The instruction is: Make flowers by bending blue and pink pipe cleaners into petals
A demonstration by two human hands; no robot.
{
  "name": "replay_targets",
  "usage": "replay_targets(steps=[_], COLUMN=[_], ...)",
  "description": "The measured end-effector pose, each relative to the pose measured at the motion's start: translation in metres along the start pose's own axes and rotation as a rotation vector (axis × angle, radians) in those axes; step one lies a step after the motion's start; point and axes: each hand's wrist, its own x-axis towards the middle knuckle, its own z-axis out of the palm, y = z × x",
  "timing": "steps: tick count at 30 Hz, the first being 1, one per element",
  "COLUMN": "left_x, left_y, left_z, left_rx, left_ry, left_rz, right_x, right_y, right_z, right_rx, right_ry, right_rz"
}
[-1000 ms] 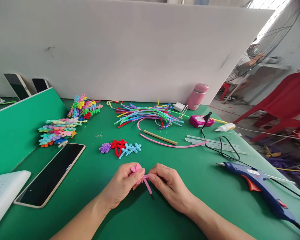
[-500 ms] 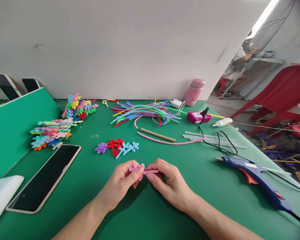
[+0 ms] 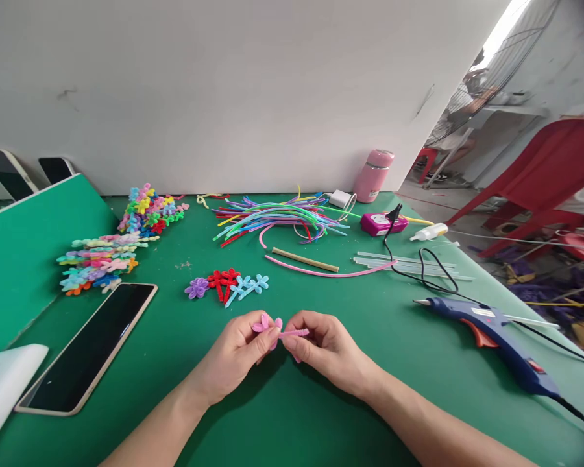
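Between thumb and fingers, my left hand [image 3: 241,353] pinches the petals of a pink pipe-cleaner flower [image 3: 264,322]. Its fuzzy stem points right, toward my right hand [image 3: 328,350], whose curled fingers and thumb close at the stem's end. The right fingertips are partly hidden. Just beyond the hands lie finished pipe-cleaner flowers: a purple one [image 3: 197,288], red ones [image 3: 223,284] and light blue ones [image 3: 247,288]. A loose pink pipe cleaner [image 3: 331,275] curves across the table behind them.
A bundle of coloured pipe cleaners [image 3: 277,217] lies at the back. Flower piles [image 3: 102,259] and a phone [image 3: 90,350] are on the left. To the right are a blue glue gun [image 3: 491,340] with its cord, glue sticks [image 3: 403,264], a magenta box [image 3: 382,224] and a pink bottle [image 3: 374,176].
My right hand has shifted slightly at the stem's end, with its fingers a little more closed. The left hand keeps its hold on the flower. The whole view has moved slightly.
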Motion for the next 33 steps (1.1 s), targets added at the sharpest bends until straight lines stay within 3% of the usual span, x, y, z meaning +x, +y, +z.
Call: replay_targets(steps=[4,9,17,20,26,29,33], left_x=[0.000,-0.001,-0.005,-0.004,0.001,0.001,0.001], left_y=[0.000,0.005,0.013,0.009,0.003,0.004,0.005], left_z=[0.001,0.001,0.000,0.000,-0.003,-0.004,-0.003], left_rx=[0.001,0.017,0.053,-0.032,-0.345,-0.388,-0.279], left_ry=[-0.049,-0.066,-0.136,-0.091,0.035,0.044,0.046], left_rz=[-0.009,-0.003,0.033,0.031,0.054,0.045,0.007], right_x=[-0.001,-0.004,-0.002,-0.001,0.001,0.001,0.000], right_y=[-0.003,-0.009,-0.006,-0.005,-0.003,-0.003,-0.004], right_z=[0.000,-0.001,-0.002,0.000,0.002,0.002,0.004], right_rx=[0.001,-0.196,0.104,0.038,-0.117,-0.143,-0.170], right_ry=[-0.051,-0.087,-0.183,-0.138,0.081,0.087,0.032], right_rz=[0.043,-0.058,0.063,0.013,-0.050,-0.062,-0.072])
